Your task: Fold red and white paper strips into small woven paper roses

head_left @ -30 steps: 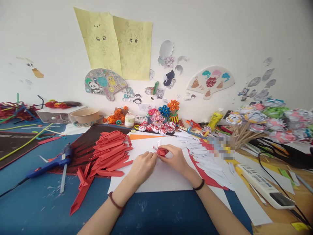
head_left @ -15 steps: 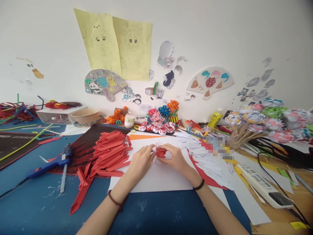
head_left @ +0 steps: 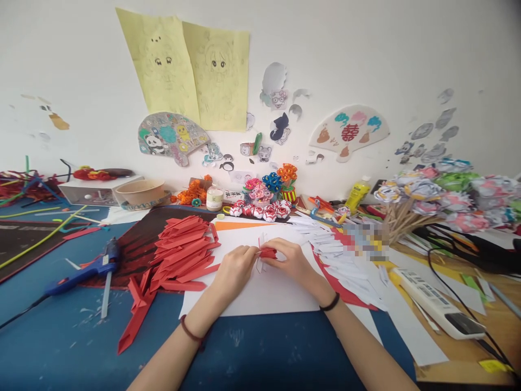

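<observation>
A small red and white folded-paper piece [head_left: 267,253] is held between my two hands above a white paper sheet [head_left: 260,300]. My right hand [head_left: 292,263] grips its red part between thumb and fingers. On the other side, my left hand [head_left: 236,270] is closed in a pinch at the piece's left edge, where thin white paper points stick out above and below. My fingers cover much of the piece. Left of my hands lies a heap of folded red paper strips [head_left: 183,251]; folded white paper strips [head_left: 331,251] spread out on the right.
A blue glue gun [head_left: 87,274] with its cord lies at left. Red and white paper flowers [head_left: 271,212] stand behind my hands. At right are a white power strip [head_left: 439,304], a black cable and a bunch of stemmed paper flowers [head_left: 427,193].
My left fingers have curled tighter at the piece's left edge, and the red part is turned slightly. The right hand keeps its grip. The view has shifted slightly.
</observation>
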